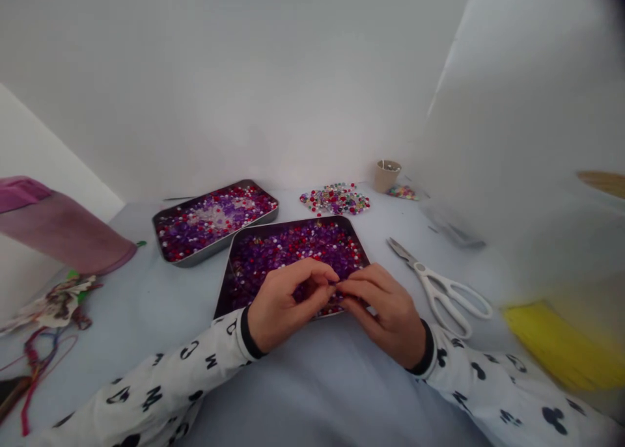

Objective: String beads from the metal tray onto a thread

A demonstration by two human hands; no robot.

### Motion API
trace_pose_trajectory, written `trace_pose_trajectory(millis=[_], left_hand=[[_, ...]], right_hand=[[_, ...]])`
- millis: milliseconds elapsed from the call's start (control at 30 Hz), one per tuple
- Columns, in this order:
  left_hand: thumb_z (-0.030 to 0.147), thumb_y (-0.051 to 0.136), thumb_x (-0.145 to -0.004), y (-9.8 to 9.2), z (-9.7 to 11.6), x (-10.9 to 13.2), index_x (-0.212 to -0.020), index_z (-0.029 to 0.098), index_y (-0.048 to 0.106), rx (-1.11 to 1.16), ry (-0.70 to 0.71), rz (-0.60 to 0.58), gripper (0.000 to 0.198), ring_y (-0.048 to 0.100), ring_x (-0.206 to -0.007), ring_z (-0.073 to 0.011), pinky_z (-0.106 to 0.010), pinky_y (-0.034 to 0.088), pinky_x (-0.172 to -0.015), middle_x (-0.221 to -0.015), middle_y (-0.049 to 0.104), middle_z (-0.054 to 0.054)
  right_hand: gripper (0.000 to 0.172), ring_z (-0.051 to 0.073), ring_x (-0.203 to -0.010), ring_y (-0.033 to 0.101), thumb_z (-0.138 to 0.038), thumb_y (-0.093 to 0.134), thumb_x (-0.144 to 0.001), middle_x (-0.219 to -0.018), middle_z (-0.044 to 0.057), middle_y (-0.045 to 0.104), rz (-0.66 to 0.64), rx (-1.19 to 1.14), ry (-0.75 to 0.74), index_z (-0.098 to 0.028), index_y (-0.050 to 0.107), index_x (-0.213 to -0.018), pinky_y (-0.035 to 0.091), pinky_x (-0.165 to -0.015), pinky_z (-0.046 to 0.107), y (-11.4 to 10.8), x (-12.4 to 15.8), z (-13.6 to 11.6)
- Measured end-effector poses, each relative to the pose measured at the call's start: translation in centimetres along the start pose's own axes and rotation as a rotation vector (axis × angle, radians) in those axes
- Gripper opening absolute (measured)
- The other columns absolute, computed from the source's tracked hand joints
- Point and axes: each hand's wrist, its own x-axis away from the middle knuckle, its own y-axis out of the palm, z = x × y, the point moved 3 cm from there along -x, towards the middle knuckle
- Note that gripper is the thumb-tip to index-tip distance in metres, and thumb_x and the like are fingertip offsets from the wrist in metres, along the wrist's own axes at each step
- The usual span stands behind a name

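Fingers of the left hand and the right hand meet over a bead-filled tray, thumbs and forefingers drawn in close, with the two sets of tips nearly touching each other. Whatever may be between them is too small to make out, so whether either pinch is clamped on something cannot be told. Both wrists come out of white sleeves with black cuffs and dark prints. Beneath everything is a pale table. Directly under the hands sits the front tray, dark inside, spread with mostly purple beads mixed with red and white ones. Behind it and to the left, set at a slant, the back tray holds purple and red beads with a pale, clear patch in the middle. On the far left, a pink container leans at an angle; its contents are hidden. Right of the front tray lie white-handled scissors, blades pointing away from the person. Behind that tray is a loose-looking heap of mixed-colour beads. Near the wall, a small tan cup holds something whitish, hard to identify.
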Motion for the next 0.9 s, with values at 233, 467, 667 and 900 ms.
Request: trace_pose_trajectory(millis=[233, 467, 667, 900], left_hand=[[0.025, 0.038, -0.09, -4.6, -0.4, -1.6, -0.098, 0.015, 0.057, 0.071, -0.136, -0.222, 0.023, 0.057, -0.07, -0.0093, -0.02, 0.044, -0.067, -0.08, 0.063, -0.002], [0.023, 0.049, -0.082, -9.2, -2.1, 0.6, -0.085, 0.018, 0.062, -0.413, -0.238, -0.517, 0.014, 0.055, -0.074, -0.0108, -0.02, 0.039, -0.069, -0.082, 0.062, 0.0], [0.018, 0.054, -0.076, -6.8, -2.8, 2.2, -0.081, 0.018, 0.057, -0.638, -0.272, -0.636, 0.006, 0.055, -0.079, -0.0142, -0.022, 0.037, -0.064, -0.086, 0.06, 0.0], [0.017, 0.051, -0.078, -6.5, -4.0, 1.9, -0.072, 0.017, 0.057, -0.547, -0.263, -0.663, 0.009, 0.053, -0.069, -0.0114, -0.021, 0.036, -0.062, -0.075, 0.059, 0.001]], right_hand=[[0.013, 0.016, -0.078, 0.057, -0.015, 0.05, -0.084, -0.082, 0.004, 0.061, 0.003, -0.021, 0.129, -0.019, 0.062, -0.088, 0.045, -0.069, 0.029, 0.0, 0.8, 1.3], [0.007, 0.013, -0.071, 0.056, -0.022, 0.052, -0.084, -0.079, -0.001, 0.061, 0.022, -0.033, 0.31, -0.022, 0.059, -0.086, 0.042, -0.065, 0.026, 0.0, 1.4, 2.8], [0.007, 0.013, -0.071, 0.055, -0.024, 0.052, -0.084, -0.077, 0.0, 0.061, 0.039, -0.074, 0.323, -0.022, 0.059, -0.084, 0.042, -0.064, 0.026, -0.1, 1.4, 3.3], [0.01, 0.013, -0.067, 0.055, -0.026, 0.052, -0.083, -0.074, 0.0, 0.059, 0.047, -0.1, 0.366, -0.021, 0.06, -0.083, 0.043, -0.06, 0.026, -0.9, 1.0, 3.5]])
